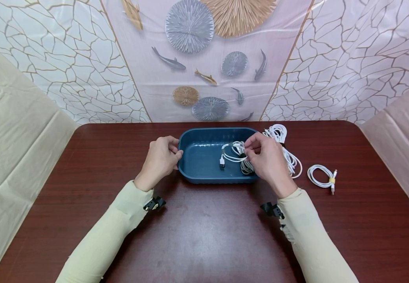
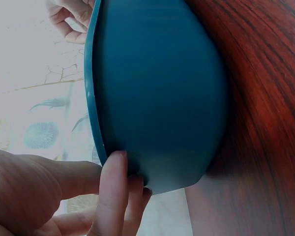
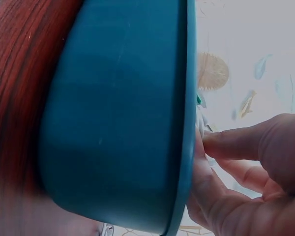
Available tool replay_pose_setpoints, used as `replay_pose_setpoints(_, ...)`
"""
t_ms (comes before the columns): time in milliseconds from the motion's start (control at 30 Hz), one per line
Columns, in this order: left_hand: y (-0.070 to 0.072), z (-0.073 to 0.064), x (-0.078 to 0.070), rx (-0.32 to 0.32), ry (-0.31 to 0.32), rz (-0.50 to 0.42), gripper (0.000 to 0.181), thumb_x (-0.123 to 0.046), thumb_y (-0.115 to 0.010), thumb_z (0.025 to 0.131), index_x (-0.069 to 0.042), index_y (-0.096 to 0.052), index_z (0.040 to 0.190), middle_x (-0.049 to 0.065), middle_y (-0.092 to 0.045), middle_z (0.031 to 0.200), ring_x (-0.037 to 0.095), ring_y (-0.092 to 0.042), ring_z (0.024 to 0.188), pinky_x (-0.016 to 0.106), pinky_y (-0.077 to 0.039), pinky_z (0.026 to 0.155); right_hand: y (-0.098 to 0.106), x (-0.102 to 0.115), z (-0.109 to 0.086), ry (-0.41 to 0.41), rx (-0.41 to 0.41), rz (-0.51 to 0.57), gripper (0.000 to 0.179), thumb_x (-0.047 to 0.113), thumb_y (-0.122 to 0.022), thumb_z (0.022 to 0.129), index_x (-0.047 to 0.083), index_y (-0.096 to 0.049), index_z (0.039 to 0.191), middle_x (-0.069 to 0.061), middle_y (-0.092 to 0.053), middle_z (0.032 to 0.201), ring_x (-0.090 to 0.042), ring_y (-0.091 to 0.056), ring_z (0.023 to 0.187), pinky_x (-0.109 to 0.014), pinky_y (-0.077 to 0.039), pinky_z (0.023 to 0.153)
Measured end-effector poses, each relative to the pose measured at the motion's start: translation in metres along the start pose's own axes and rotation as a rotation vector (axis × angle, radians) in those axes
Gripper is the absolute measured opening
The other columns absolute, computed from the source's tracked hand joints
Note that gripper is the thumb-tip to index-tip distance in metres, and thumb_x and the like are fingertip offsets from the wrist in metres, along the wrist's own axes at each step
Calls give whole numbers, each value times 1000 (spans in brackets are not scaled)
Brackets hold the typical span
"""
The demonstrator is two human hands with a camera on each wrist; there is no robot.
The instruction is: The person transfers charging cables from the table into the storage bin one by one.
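A dark blue plastic bin (image 1: pixel 204 157) with rounded corners stands on the table. My left hand (image 1: pixel 160 159) grips its left rim, the fingers curled over the edge in the left wrist view (image 2: pixel 113 191). Over the bin's right end my right hand (image 1: pixel 268 157) pinches a coiled white USB cable (image 1: pixel 234 158) between thumb and fingertips. The cable's USB plug (image 1: pixel 222 162) hangs to the left, inside the bin's outline. Beneath it lies another bundled cable (image 1: pixel 246 167), partly hidden. In the right wrist view the right hand's fingers (image 3: pixel 236 142) are just above the rim.
Bundled white cables (image 1: pixel 278 133) lie on the table right of the bin, partly behind my right hand. Farther right is a small white cable coil (image 1: pixel 320 176) with a yellow tie. A patterned cloth (image 1: pixel 204 59) hangs behind the dark red wooden table (image 1: pixel 204 236).
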State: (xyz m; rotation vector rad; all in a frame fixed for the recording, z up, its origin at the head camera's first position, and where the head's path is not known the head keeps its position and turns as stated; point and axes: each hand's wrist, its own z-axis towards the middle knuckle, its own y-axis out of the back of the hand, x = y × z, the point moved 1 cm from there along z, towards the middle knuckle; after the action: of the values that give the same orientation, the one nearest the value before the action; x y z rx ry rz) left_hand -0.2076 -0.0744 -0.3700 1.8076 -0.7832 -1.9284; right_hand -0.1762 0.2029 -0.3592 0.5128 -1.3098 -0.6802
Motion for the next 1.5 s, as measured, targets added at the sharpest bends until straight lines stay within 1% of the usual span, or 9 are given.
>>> replay_pose_setpoints(167,0,0,0,-2,1,-6,34,-5,-66,96,6,-63,128,19,-71,92,13,-68,51,28,-61,50,-3,1,-1,3,-11,-3,4,2,-67,94,5,-66,95,-14,-74,86,-25,-75,72,-23,-54,63)
replay_pose_setpoints(333,0,0,0,1,7,-7,34,-6,-66,97,6,-63,129,19,-71,93,13,-68,51,28,-61,50,-6,0,-1,-2,1,-16,4,3,-66,95,6,-68,94,-13,-73,86,-23,-74,71,-28,-54,65)
replay_pose_setpoints(467,0,0,0,4,12,-8,35,-6,-66,97,6,-63,129,19,-71,94,13,-68,52,28,-61,51,-8,0,-1,-8,11,-18,6,4,-65,96,8,-68,94,-13,-73,87,-20,-73,71,-27,-55,65)
replay_pose_setpoints(633,0,1,0,4,10,-10,34,-5,-66,97,6,-64,129,19,-71,93,14,-68,52,28,-61,51,-11,0,0,-6,10,-24,6,3,-63,96,8,-67,94,-12,-73,87,-20,-72,71,-27,-53,64)
replay_pose_setpoints(900,0,1,2,-2,3,-18,33,-5,-66,96,6,-64,128,18,-70,92,15,-68,51,29,-61,50,-19,1,3,7,-18,-39,5,5,-65,95,8,-67,92,-11,-73,84,-20,-70,70,-28,-52,64)
replay_pose_setpoints(1133,-1,0,0,3,-3,-18,34,-5,-66,97,5,-64,129,19,-70,92,15,-68,51,28,-61,50,-25,4,3,-9,-48,-63,5,6,-67,95,9,-67,92,-10,-72,85,-22,-65,68,-28,-51,59)
replay_pose_setpoints(1300,-1,0,-1,0,-2,-9,34,-5,-66,97,5,-64,129,18,-70,92,14,-68,51,28,-61,50,-28,3,4,-21,-72,-92,6,5,-68,93,9,-67,89,-9,-73,83,-21,-64,73,-29,-50,62)
replay_pose_setpoints(1500,0,0,-1,-1,0,-3,34,-5,-67,96,6,-64,129,18,-71,91,14,-68,51,28,-61,51,-34,3,3,-27,-97,-130,7,4,-68,91,9,-67,87,-8,-73,82,-22,-65,76,-33,-53,64)
